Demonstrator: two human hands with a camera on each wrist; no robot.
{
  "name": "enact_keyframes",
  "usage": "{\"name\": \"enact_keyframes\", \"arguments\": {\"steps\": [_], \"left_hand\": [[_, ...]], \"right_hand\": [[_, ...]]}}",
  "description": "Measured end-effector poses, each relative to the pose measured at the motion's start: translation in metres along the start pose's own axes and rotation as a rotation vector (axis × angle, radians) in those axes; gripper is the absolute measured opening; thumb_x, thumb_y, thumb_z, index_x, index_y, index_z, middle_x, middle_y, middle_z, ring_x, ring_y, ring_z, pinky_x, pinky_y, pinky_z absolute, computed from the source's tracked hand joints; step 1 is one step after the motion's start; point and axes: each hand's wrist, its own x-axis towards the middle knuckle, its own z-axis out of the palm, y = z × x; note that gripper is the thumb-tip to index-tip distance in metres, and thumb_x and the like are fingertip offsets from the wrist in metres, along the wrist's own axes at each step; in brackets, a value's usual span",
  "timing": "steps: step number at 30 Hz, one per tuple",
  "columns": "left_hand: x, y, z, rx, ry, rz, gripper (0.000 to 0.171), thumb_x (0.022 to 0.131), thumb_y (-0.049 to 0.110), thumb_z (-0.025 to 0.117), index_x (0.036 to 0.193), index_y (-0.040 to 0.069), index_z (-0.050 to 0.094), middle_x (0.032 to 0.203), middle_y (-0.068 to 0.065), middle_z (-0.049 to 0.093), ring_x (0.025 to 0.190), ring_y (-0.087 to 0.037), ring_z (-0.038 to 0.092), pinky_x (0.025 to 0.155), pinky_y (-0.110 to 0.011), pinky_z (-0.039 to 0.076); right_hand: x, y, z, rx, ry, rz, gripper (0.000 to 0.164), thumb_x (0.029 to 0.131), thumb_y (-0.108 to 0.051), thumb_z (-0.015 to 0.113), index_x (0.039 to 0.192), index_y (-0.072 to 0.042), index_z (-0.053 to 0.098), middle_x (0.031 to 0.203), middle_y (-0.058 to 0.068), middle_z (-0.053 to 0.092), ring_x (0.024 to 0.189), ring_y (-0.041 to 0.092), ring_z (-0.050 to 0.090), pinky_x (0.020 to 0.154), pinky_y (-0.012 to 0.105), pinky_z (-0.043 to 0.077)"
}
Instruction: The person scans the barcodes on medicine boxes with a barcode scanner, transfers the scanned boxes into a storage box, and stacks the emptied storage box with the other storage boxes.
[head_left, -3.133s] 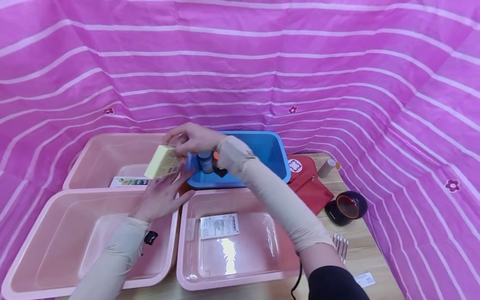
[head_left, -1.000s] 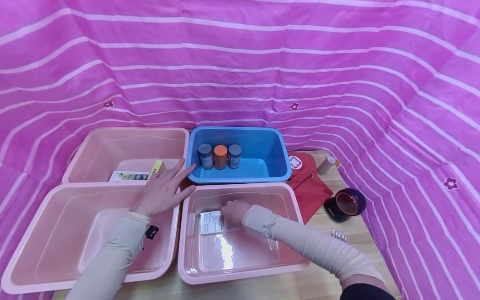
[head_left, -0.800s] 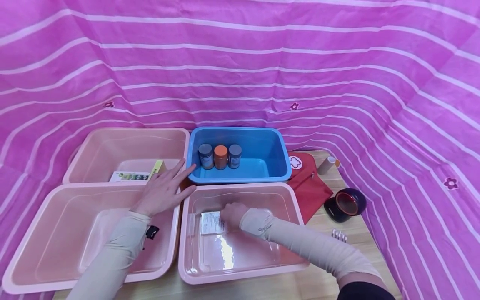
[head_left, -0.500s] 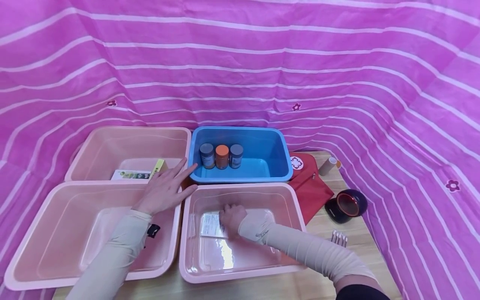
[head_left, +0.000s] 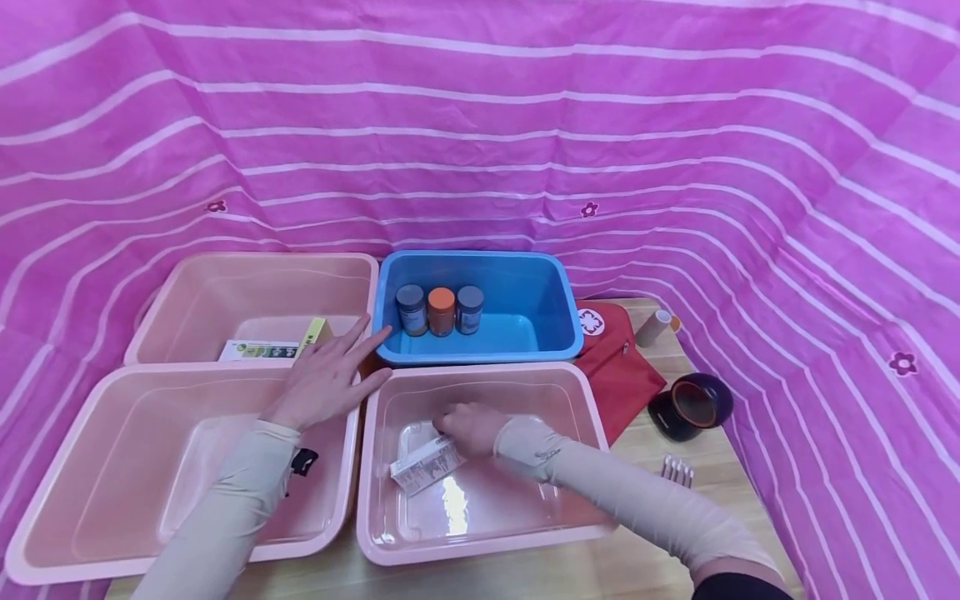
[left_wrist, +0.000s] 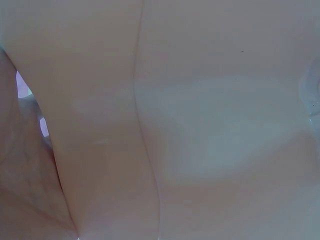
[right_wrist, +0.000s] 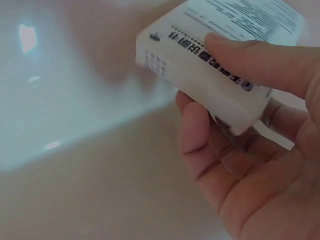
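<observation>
My right hand (head_left: 472,427) grips a small white printed carton (head_left: 429,467) low inside the front right pink bin (head_left: 480,550). In the right wrist view the thumb lies across the printed face of the carton (right_wrist: 200,55), with the other fingers curled beneath it. The carton is tilted, its narrow side showing. My left hand (head_left: 321,385) lies with fingers spread over the rims where the bins meet. Close by its fingertips, in the back left pink bin (head_left: 255,287), are a yellow box (head_left: 315,333) and a white and green box (head_left: 258,350). A pink bin wall (left_wrist: 215,125) fills the left wrist view.
A blue bin (head_left: 517,292) at the back holds two grey-lidded jars (head_left: 412,310) and an orange one (head_left: 441,312). Right of the bins are a red pouch (head_left: 611,367), a pale tube (head_left: 652,327), a black round object (head_left: 690,407) and a fork (head_left: 677,471).
Earlier, my right hand held the yellow box over the back bins; that box now stands in the back left bin. The white carton, flat before, is now gripped and tilted. The left hand stays put.
</observation>
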Motion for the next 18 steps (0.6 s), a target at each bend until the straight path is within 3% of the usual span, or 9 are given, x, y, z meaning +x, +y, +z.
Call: {"name": "enact_keyframes", "arguments": {"steps": [2,4,8,14,18], "left_hand": [[0.0,0.0,0.0,0.0,-0.004,0.001,0.078,0.099,0.068,0.046,0.164,0.034,0.022,0.174,-0.009,0.011,0.151,-0.052,0.027,0.119,-0.074,0.015],[0.0,0.0,-0.001,-0.002,-0.013,-0.006,0.078,0.098,0.07,0.045,0.165,0.035,0.021,0.174,-0.009,0.01,0.151,-0.053,0.025,0.119,-0.074,0.013],[0.0,0.001,-0.001,-0.007,-0.026,-0.023,0.079,0.098,0.071,0.044,0.165,0.036,0.02,0.174,-0.008,0.009,0.152,-0.053,0.022,0.119,-0.075,0.01],[0.0,0.001,-0.001,-0.012,-0.024,-0.025,0.08,0.097,0.072,0.043,0.165,0.036,0.02,0.174,-0.008,0.009,0.152,-0.053,0.021,0.119,-0.075,0.01],[0.0,0.002,-0.001,-0.007,-0.022,-0.025,0.08,0.097,0.072,0.043,0.165,0.036,0.02,0.174,-0.009,0.01,0.153,-0.052,0.022,0.119,-0.074,0.011]], "right_hand": [[-0.003,-0.001,-0.011,-0.189,0.024,-0.119,0.011,0.098,-0.017,0.066,0.107,-0.021,0.069,0.096,-0.006,0.069,0.087,0.008,0.063,0.086,0.025,0.055],[-0.007,-0.001,-0.022,-0.309,0.039,-0.213,0.02,0.093,-0.008,0.073,0.108,-0.021,0.072,0.099,-0.006,0.07,0.09,0.008,0.062,0.086,0.023,0.054],[-0.016,0.002,-0.035,-0.19,0.044,-0.223,0.024,0.09,-0.008,0.077,0.11,-0.019,0.073,0.1,-0.005,0.072,0.091,0.008,0.063,0.088,0.024,0.054],[-0.033,0.01,-0.054,0.014,0.064,-0.216,0.045,0.089,-0.014,0.081,0.132,-0.014,0.067,0.128,0.001,0.07,0.113,0.015,0.065,0.105,0.037,0.053],[-0.046,0.012,-0.07,0.082,0.092,-0.238,0.048,0.09,-0.014,0.08,0.135,-0.011,0.063,0.13,0.006,0.068,0.116,0.021,0.068,0.1,0.04,0.057]]}}
